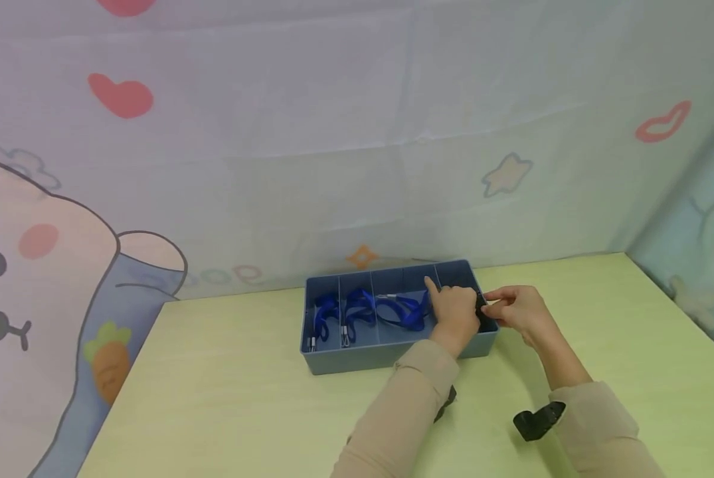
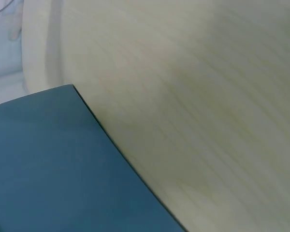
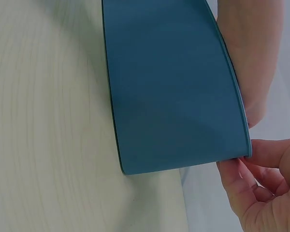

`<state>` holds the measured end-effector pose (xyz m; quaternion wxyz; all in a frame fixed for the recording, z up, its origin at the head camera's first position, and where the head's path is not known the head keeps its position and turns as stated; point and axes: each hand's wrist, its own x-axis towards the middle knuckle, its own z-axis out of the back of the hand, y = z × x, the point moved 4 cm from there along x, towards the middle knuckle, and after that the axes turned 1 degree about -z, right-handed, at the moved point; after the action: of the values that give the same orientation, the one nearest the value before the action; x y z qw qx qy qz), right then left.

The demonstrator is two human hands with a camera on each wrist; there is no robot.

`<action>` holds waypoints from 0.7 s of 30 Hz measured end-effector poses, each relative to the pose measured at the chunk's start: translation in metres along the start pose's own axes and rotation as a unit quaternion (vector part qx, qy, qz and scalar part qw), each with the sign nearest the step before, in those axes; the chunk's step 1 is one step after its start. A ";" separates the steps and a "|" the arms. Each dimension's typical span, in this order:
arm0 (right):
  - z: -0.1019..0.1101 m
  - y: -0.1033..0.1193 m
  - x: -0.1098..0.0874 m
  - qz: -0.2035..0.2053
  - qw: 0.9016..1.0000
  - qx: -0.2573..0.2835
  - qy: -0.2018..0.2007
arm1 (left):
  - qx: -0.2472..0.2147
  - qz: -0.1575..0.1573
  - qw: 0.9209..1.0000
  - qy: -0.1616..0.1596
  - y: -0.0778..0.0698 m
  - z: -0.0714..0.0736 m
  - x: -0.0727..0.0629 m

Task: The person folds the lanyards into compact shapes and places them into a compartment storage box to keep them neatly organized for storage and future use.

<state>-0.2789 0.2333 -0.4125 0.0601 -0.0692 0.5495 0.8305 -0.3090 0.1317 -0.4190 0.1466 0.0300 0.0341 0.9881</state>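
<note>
A blue-grey divided box [image 1: 345, 362] stands on the table; its front wall fills much of both wrist views. My left hand [image 1: 455, 315] reaches into its right part, one finger sticking out toward the back. The back of the hand hides what its other fingers do. Beside it, in the rightmost compartment, shows a small black thing [image 1: 481, 312], mostly covered; its kind cannot be made out. At the right end my right hand [image 1: 521, 311] pinches the box's rim with thumb and finger, seen closely in the right wrist view. The left wrist view shows no hand.
Blue lanyards [image 1: 327, 312] with metal clips lie in the compartments to the left, one [image 1: 359, 309] in the second, another [image 1: 407, 312] in the wide third. A printed cloth [image 1: 309, 159] hangs behind the pale table [image 1: 225, 385]. Black devices [image 1: 538, 421] are worn at the wrists.
</note>
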 end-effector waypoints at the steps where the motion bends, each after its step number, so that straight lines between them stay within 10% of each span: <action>1: 0.000 0.000 0.000 -0.002 1.000 0.001 0.001 | -0.006 0.004 1.000 0.013 0.001 -0.002 0.000; 12: -0.002 -0.001 0.000 -0.008 1.000 -0.009 0.003 | -0.042 -0.056 0.996 0.063 0.014 0.001 -0.003; 21: 0.001 -0.005 0.000 0.006 1.000 -0.021 0.019 | -0.178 -0.140 0.973 0.048 0.037 0.025 -0.010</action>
<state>-0.2776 0.2361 -0.4162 0.0432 -0.0832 0.5333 0.8407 -0.3080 0.0946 -0.3923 0.2850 -0.0489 -0.1316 0.9482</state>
